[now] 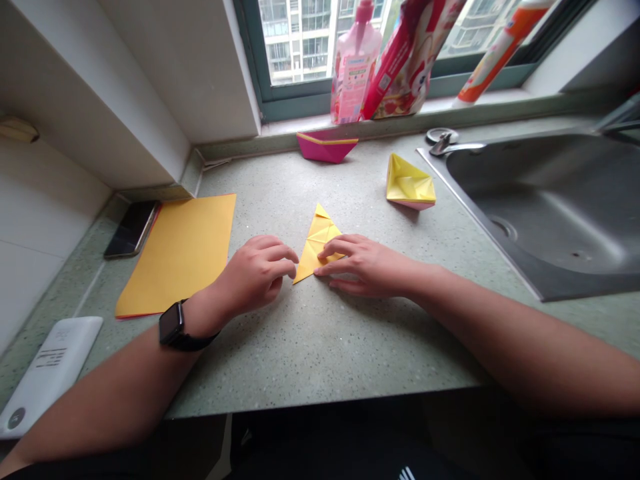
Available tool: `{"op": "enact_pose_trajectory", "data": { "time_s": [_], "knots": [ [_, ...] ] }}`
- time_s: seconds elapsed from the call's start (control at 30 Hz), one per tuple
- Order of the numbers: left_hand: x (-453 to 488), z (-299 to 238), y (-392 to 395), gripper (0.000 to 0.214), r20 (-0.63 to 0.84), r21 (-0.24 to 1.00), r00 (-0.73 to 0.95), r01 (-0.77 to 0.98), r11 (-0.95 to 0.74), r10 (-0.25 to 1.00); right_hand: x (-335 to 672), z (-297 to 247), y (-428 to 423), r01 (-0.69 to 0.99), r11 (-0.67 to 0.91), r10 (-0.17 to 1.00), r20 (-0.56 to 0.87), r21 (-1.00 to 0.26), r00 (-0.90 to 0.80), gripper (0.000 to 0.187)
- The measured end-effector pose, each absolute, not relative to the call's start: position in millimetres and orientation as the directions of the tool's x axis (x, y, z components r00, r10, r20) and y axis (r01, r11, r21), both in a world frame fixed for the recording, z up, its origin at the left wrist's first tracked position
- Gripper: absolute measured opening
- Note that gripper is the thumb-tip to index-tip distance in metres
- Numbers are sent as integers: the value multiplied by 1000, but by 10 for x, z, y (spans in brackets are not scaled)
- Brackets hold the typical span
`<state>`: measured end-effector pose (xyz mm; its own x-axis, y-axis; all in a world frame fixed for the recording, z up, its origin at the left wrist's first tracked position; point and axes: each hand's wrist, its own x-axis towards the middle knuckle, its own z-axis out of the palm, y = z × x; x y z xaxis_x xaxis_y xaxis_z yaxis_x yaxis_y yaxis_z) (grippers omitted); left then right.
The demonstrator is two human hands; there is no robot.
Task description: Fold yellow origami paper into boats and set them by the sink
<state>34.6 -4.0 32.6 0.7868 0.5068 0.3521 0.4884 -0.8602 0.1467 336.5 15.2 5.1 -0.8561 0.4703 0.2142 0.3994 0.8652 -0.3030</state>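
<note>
A folded yellow paper triangle [316, 243] lies flat on the speckled grey-green countertop [320, 353]. My right hand [363, 267] rests on its right side, with the fingertips pressing on the paper. My left hand [257, 273], loosely curled, sits just left of the fold, and I cannot tell whether its fingertips touch it. A black smartwatch [173, 327] circles my left wrist. Farther back stand a yellow folded paper boat [410, 183] and a magenta one [326, 148]. A flat yellow-orange paper sheet [177, 257] lies to the left of my left hand.
A black phone [133, 229] and a white power bank [50, 370] lie at the left. A steel sink [545, 213] with a tap [450, 143] takes up the right. Bottles and a red-and-white package [410, 60] stand on the windowsill behind.
</note>
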Motion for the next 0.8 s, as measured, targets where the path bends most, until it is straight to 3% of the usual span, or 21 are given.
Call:
{"op": "enact_pose_trajectory", "data": {
  "time_s": [0.17, 0.37, 0.6, 0.8],
  "knots": [
    [387, 206, -32, 35, 362, 187, 789, 460, -868, 496, 3375, 44, 153, 384, 872, 458, 226, -304, -860, 28],
    [454, 86, -45, 18, 302, 327, 666, 600, -731, 682, 3378, 16, 158, 371, 877, 450, 247, -306, -858, 29],
    [522, 38, 10, 9, 240, 505, 575, 614, -606, 782, 3384, 26, 156, 374, 874, 451, 232, -310, -862, 31],
    [540, 12, 29, 9, 228, 517, 555, 628, -582, 800, 3385, 41, 153, 381, 866, 458, 207, -323, -864, 34]
  ]
}}
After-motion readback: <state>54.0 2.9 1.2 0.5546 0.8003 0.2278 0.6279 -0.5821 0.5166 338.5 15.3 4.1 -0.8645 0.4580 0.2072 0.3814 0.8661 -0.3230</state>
